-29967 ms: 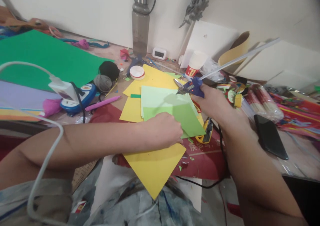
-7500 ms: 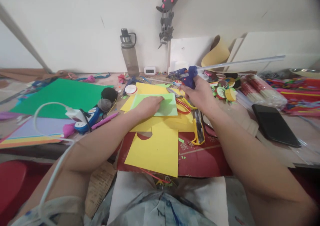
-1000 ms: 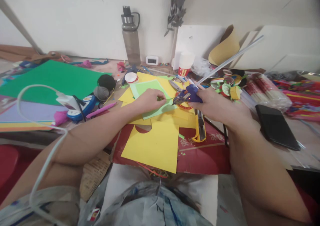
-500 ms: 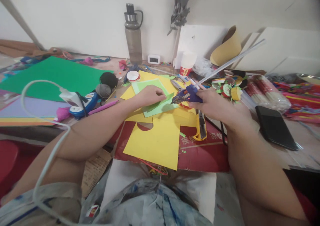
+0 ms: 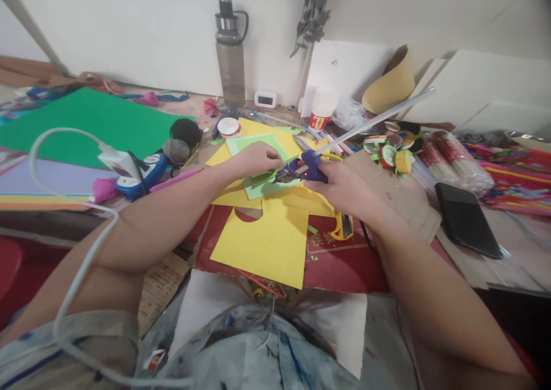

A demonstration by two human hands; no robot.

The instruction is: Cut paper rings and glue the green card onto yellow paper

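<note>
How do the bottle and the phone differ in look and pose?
The bottle stands upright; the phone lies flat.
The bottle is greyish and see-through; the phone is black and opaque.
The bottle has a looped handle; the phone is a plain slab.
Neither is being held.

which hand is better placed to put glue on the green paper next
Right, I'd say: the right hand grips the glue gun, its tip close to the green paper. The left hand has no tool and is at the paper.
</note>
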